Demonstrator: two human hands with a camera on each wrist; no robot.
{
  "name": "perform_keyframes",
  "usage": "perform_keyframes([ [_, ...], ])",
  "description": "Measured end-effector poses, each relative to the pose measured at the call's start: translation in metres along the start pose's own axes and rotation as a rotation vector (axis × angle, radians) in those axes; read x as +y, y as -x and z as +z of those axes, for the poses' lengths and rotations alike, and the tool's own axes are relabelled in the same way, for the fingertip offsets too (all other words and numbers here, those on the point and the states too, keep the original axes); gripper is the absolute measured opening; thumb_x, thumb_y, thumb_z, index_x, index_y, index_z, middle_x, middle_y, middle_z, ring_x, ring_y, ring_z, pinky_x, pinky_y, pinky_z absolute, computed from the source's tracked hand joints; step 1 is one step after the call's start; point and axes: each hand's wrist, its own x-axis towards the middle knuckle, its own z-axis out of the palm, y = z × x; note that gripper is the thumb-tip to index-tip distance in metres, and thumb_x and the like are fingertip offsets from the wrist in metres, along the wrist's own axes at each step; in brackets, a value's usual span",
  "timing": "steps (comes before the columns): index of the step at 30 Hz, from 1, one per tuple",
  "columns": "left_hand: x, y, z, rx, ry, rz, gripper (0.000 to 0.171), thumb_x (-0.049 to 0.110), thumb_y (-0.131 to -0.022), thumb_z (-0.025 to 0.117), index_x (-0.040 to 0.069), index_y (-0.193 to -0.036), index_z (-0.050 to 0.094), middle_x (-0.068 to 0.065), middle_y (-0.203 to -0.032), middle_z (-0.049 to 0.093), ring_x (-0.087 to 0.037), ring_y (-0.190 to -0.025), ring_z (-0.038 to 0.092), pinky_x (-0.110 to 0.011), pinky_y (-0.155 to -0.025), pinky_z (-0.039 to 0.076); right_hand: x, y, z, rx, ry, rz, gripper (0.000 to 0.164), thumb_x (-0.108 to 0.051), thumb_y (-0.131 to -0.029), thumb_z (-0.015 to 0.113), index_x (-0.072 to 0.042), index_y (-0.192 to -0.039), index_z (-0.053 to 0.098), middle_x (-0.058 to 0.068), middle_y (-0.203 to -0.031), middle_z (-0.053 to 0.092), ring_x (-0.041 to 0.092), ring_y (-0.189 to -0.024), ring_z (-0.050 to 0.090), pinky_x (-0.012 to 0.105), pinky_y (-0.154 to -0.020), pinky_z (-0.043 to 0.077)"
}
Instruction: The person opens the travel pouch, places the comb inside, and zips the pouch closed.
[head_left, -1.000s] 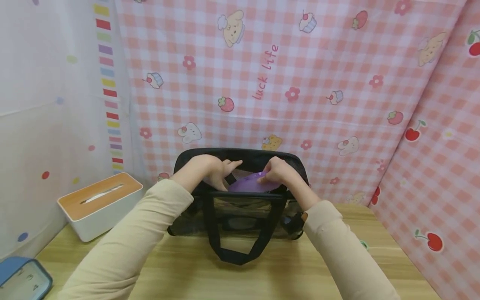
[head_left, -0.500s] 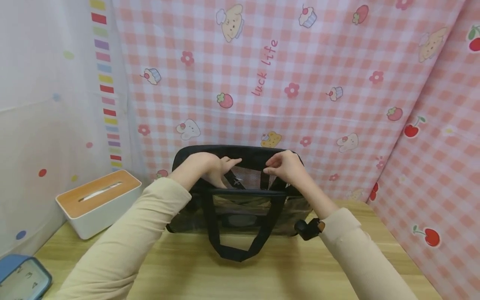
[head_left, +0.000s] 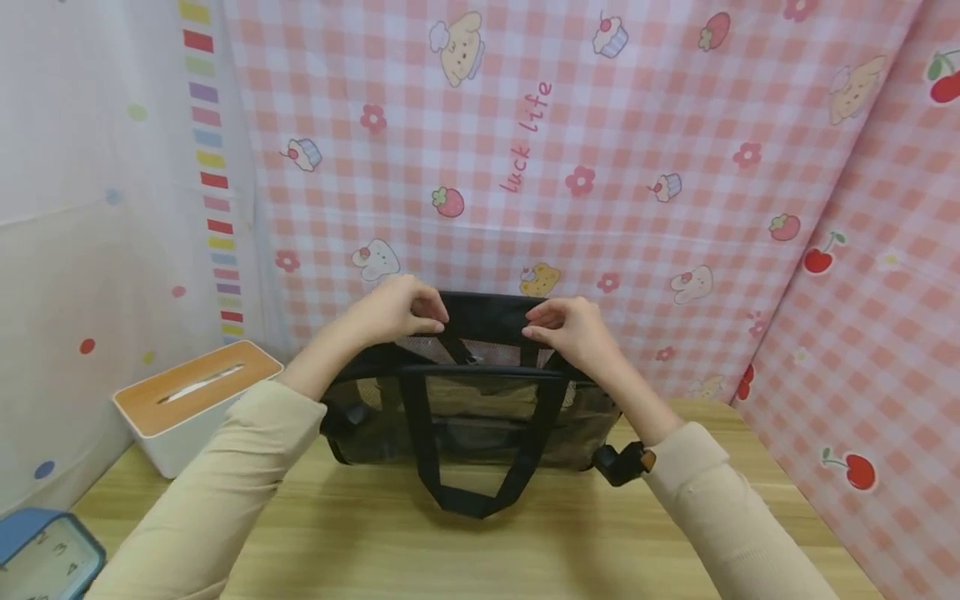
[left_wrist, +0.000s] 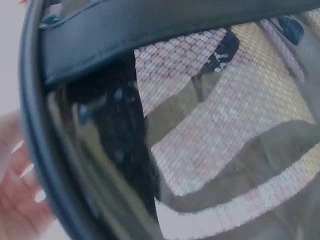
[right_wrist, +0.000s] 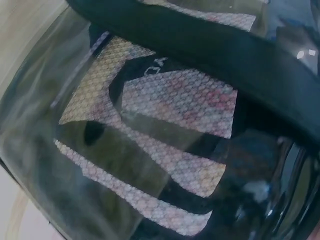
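Note:
A black-trimmed bag [head_left: 480,415] with a see-through front panel stands at the back of the table, its top agape. Its black handle [head_left: 468,502] hangs down in front. My left hand [head_left: 397,312] is over the left part of the opening, fingers loosely bent before the dark rear band [head_left: 487,315]. Opposite it, my right hand [head_left: 573,329] hovers by the same band, a small gap between thumb and fingertips. Nothing shows in either hand. Through the panel, the right wrist view shows pale mesh [right_wrist: 180,100]; loose left fingers [left_wrist: 20,185] appear outside the rim in the left wrist view.
A white tissue box [head_left: 198,396] with a wood-look lid sits left of the bag. A blue-framed clock [head_left: 56,554] lies at the near left corner. Pink checked cloth [head_left: 480,167] hangs close behind the bag. Bare wood table [head_left: 465,558] lies in front.
The purple item my right hand held in the opening has gone from sight, and that hand rose slightly to the right. My left hand lifted out of the bag and moved left.

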Motion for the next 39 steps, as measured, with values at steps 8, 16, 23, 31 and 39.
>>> perform_keyframes([
  [8, -0.011, 0.055, -0.006, 0.310, 0.034, -0.054, 0.010, 0.007, -0.082, 0.066, 0.001, -0.089, 0.071, -0.014, -0.086, 0.070, -0.025, -0.079, 0.067, -0.038, -0.071, 0.055, -0.020, -0.008, 0.018, -0.043, -0.006, -0.037, 0.023, -0.015, -0.085, 0.065, -0.001, -0.103, 0.067, 0.014, -0.097, 0.069, 0.024, -0.087, 0.067, 0.035, -0.075, 0.055],
  [16, -0.033, 0.104, 0.023, 0.601, -0.121, 0.076, 0.043, 0.016, -0.060, 0.082, 0.003, -0.099, 0.068, -0.011, -0.094, 0.068, -0.027, -0.082, 0.062, -0.039, -0.068, 0.053, -0.048, -0.021, 0.042, -0.119, -0.006, -0.099, 0.023, -0.015, -0.085, 0.064, -0.002, -0.104, 0.065, 0.013, -0.097, 0.069, 0.022, -0.086, 0.067, 0.031, -0.074, 0.055],
  [23, -0.042, 0.119, 0.060, 0.790, -0.229, 0.144, 0.035, 0.001, -0.062, 0.079, 0.000, -0.095, 0.066, -0.011, -0.091, 0.065, -0.024, -0.088, 0.060, -0.033, -0.074, 0.052, -0.087, -0.039, 0.065, -0.225, 0.071, -0.178, 0.024, -0.013, -0.087, 0.063, -0.001, -0.107, 0.063, 0.012, -0.101, 0.067, 0.021, -0.092, 0.065, 0.028, -0.080, 0.053],
  [31, -0.042, 0.119, 0.067, 0.859, -0.233, 0.114, 0.022, -0.005, -0.067, 0.075, 0.001, -0.087, 0.069, -0.010, -0.083, 0.066, -0.023, -0.079, 0.063, -0.032, -0.068, 0.054, -0.146, -0.065, 0.092, -0.406, 0.362, -0.313, 0.028, -0.013, -0.090, 0.057, -0.002, -0.116, 0.058, 0.010, -0.113, 0.063, 0.019, -0.102, 0.061, 0.026, -0.085, 0.051],
  [39, -0.043, 0.119, 0.069, 0.865, -0.228, 0.135, 0.023, -0.007, -0.064, 0.076, 0.000, -0.085, 0.069, -0.009, -0.082, 0.067, -0.023, -0.079, 0.064, -0.030, -0.068, 0.054, -0.185, -0.086, 0.121, -0.596, 0.707, -0.407, 0.028, -0.011, -0.088, 0.061, -0.009, -0.116, 0.057, 0.003, -0.114, 0.061, 0.013, -0.100, 0.059, 0.022, -0.083, 0.050],
])
